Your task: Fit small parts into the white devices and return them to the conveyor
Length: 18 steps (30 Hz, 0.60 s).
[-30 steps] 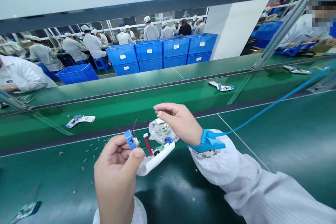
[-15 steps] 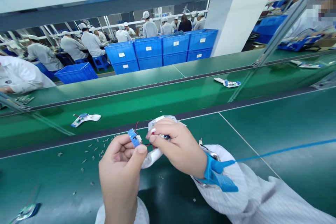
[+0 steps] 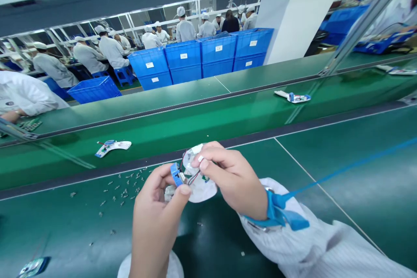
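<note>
My left hand (image 3: 159, 208) pinches a small blue part (image 3: 177, 174) with a white socket on its side, between thumb and fingers. Red and black wires (image 3: 194, 177) run close beside it. My right hand (image 3: 237, 178) has thumb and forefinger closed on a small white plug (image 3: 200, 159), which looks joined to wires. Between and behind the hands is a white plastic housing (image 3: 203, 192), partly hidden by my fingers, with a bit of green board inside. Whether other fingers also support the housing, I cannot tell.
Small metal bits (image 3: 125, 192) lie scattered on the green bench left of my hands. A circuit board (image 3: 34, 265) sits lower left. White housings (image 3: 122, 144) rest on the green belt (image 3: 195, 124) ahead. A blue strap (image 3: 312, 184) trails right from my right wrist.
Both hands have shifted slightly right, and the blue part has turned. The white housing shows more of its face between them. Housings on the belt have moved right.
</note>
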{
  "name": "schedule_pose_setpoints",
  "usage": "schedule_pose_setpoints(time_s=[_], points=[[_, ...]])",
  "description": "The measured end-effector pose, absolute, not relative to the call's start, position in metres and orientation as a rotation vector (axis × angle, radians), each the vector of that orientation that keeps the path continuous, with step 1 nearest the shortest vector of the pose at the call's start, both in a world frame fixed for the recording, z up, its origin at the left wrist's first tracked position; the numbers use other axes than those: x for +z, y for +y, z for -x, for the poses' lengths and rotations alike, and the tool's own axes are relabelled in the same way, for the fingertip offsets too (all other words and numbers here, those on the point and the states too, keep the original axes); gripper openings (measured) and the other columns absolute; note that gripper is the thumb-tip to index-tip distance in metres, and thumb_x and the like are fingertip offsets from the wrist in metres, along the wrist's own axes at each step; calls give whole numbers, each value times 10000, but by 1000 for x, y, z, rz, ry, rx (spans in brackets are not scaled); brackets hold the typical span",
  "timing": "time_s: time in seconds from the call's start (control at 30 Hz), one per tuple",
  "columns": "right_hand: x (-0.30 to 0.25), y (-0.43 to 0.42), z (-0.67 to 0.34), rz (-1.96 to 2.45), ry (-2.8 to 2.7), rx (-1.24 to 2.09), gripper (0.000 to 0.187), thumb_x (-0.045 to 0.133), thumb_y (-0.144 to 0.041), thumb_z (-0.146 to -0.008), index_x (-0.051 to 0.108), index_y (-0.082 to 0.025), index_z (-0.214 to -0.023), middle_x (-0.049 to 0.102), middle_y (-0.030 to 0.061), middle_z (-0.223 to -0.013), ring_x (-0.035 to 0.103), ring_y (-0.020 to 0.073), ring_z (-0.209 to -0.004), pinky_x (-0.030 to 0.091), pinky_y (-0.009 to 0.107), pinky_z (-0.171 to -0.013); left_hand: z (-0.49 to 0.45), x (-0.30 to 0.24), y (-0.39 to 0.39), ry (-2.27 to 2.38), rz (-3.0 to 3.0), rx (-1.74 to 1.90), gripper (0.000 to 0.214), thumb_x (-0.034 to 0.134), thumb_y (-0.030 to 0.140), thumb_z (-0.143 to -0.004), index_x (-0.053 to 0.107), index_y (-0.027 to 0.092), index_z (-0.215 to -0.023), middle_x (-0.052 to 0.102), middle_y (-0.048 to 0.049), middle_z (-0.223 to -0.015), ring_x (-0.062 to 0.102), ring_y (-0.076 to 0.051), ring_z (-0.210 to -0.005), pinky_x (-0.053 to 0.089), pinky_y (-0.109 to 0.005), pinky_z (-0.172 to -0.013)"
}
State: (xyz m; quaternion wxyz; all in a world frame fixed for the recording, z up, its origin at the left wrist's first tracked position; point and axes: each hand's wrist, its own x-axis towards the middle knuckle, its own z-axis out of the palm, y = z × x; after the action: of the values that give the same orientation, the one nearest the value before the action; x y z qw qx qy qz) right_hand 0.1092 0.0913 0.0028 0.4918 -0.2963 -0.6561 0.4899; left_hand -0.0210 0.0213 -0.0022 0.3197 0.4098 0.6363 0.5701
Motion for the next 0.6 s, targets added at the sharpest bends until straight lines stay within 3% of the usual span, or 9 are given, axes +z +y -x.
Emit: schedule_pose_setpoints(time_s=[0.3,0.47,0.6], points=[[17,101,-125,509,-2035,1066,270,485,-135,-807,492,-179,-540,477,-31,-526,439,116,-628,373,282,-745,16,6,15,1641,-1107,1465,370,740,442,-724,682,296,-1059,692,1,-899,625,-163,-840,491,-197,-709],[18,97,-127,452,-2122,1077,259,475,-102,-791,477,-185,-545,541,-29,-557,486,111,-623,387,271,-764,18,7,9,1609,-1174,1382,339,721,465,-739,693,351,-1057,683,8,-892,626,-177,-831,506,-230,-731],[18,95,-127,400,-2123,1074,267,471,-89,-785,451,-180,-535,532,-34,-553,461,103,-608,386,259,-742,19,7,6,1611,-1193,1333,378,711,486,-741,682,352,-1093,659,8,-826,597,-158,-751,494,-208,-655]])
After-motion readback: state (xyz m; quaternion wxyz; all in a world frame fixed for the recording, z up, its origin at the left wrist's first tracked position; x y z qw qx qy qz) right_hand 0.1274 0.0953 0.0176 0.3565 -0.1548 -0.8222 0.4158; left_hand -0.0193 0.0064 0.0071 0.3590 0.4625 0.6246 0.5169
